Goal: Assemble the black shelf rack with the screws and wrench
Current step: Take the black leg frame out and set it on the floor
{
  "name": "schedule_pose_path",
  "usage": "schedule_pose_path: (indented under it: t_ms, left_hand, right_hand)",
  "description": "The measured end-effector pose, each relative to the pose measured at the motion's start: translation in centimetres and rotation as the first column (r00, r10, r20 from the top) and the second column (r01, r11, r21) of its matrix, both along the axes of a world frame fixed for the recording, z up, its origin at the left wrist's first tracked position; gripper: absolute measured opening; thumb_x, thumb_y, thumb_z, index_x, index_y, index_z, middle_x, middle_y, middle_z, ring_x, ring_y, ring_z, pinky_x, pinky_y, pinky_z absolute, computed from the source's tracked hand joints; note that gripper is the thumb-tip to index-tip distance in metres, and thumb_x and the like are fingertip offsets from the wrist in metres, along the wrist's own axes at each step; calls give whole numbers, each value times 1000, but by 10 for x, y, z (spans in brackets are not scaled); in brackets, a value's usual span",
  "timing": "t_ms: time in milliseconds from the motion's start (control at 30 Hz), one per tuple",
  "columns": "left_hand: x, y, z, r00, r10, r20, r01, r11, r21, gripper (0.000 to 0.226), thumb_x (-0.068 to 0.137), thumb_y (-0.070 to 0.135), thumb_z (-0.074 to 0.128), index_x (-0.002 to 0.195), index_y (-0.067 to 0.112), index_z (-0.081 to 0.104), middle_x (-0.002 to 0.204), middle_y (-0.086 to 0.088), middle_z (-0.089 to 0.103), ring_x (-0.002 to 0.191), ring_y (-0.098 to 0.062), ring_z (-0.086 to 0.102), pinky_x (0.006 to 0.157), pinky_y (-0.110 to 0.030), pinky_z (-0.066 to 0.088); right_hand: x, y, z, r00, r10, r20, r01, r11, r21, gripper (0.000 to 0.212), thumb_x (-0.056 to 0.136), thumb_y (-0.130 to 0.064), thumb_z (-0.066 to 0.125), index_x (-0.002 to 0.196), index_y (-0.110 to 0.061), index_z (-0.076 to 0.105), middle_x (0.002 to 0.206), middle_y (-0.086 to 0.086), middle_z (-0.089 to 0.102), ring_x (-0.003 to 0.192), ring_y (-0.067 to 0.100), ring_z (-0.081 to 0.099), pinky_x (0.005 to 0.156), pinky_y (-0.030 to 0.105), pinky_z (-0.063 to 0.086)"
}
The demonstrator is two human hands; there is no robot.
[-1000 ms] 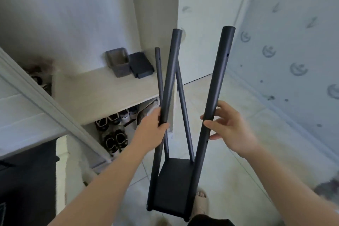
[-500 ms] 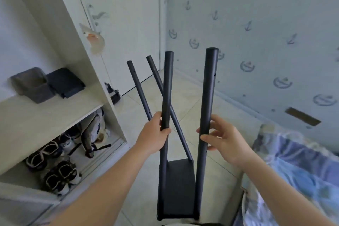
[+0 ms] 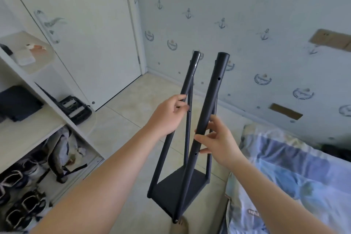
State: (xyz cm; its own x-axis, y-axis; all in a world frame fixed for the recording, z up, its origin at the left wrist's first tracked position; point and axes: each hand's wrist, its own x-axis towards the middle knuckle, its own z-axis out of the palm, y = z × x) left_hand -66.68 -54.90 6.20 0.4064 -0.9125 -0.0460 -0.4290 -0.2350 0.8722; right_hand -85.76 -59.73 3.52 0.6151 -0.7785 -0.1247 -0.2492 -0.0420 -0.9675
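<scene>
Nearest, at the bottom edge, a blurred foot (image 3: 179, 226) stands on the tiled floor (image 3: 117, 135), just beside the lowest corner of the black shelf rack (image 3: 180, 189). The rack is held tilted in the middle of the view, with its flat bottom panel low and its four posts rising away from the person. The left hand (image 3: 168, 117) grips the left front post, fingers (image 3: 179, 98) curled round the tube. The right hand (image 3: 220, 139) holds the right front post about halfway up, thumb in front and fingers (image 3: 215, 122) wrapped behind. To the right lies a bed (image 3: 294, 167) with a blue patterned cover. To the left is a white shelf unit (image 3: 22, 138) with shoes (image 3: 28, 205) in its lowest bay. Beyond them are a white door (image 3: 91, 24) and wallpaper (image 3: 247, 15) printed with anchors.
</scene>
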Motion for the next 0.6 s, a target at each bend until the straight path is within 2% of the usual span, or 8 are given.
schedule_pose_path:
  t_ms: [67,133,200,300,400,500,600]
  left_hand:
    - [-18,-20,18,987,-148,-60,145,988,-57,32,101,40,50,131,34,58,118,11,68,109,-5,63,94,-25,48]
    - [-34,-38,32,967,-234,-101,223,969,-108,24,101,40,50,118,30,63,107,8,72,101,-7,67,89,-32,54]
    - [-44,-55,38,972,-223,-72,213,970,-116,18,96,40,59,110,28,63,102,8,72,95,-8,68,85,-33,55]
    - [-50,-75,36,985,-173,26,175,982,-70,25,89,36,71,110,28,60,99,10,69,92,-8,67,87,-36,57]
    - [-50,-88,31,979,-202,-12,202,979,-41,24,87,31,75,105,31,59,98,8,70,92,-11,69,85,-42,60]
    - [-42,-91,24,982,-188,-33,187,982,-37,21,87,25,75,95,34,57,94,5,72,89,-16,72,85,-48,59]
    - [-27,-86,15,980,-189,-62,188,982,-22,21,88,19,74,95,32,59,93,3,74,89,-19,73,88,-51,58]
  right_hand:
    - [-2,-10,-9,1000,-16,-10,16,1000,-2,45,91,-10,73,119,-39,54,108,2,63,80,24,71,64,45,64]
    - [-3,-20,-16,999,-35,-42,34,999,-12,45,92,-10,73,117,-41,52,107,-2,62,78,19,71,64,42,64]
    - [-4,-29,-23,995,-53,-80,50,998,-35,47,92,-12,73,120,-41,50,108,-6,62,77,14,71,62,36,64]
    - [-8,-39,-32,989,-90,-121,83,995,-58,54,93,-14,72,127,-44,44,108,-10,60,76,6,71,62,27,62]
    - [-14,-46,-40,985,-116,-127,112,993,-37,53,95,-14,70,128,-44,43,107,-13,60,79,1,69,63,24,61]
    - [-20,-56,-42,984,-96,-147,90,995,-47,43,99,-19,64,126,-47,46,107,-18,64,87,0,68,69,26,62]
    - [-25,-75,-43,979,-151,-135,143,988,-63,41,100,-27,62,136,-43,50,114,-19,67,94,-1,67,68,24,61]
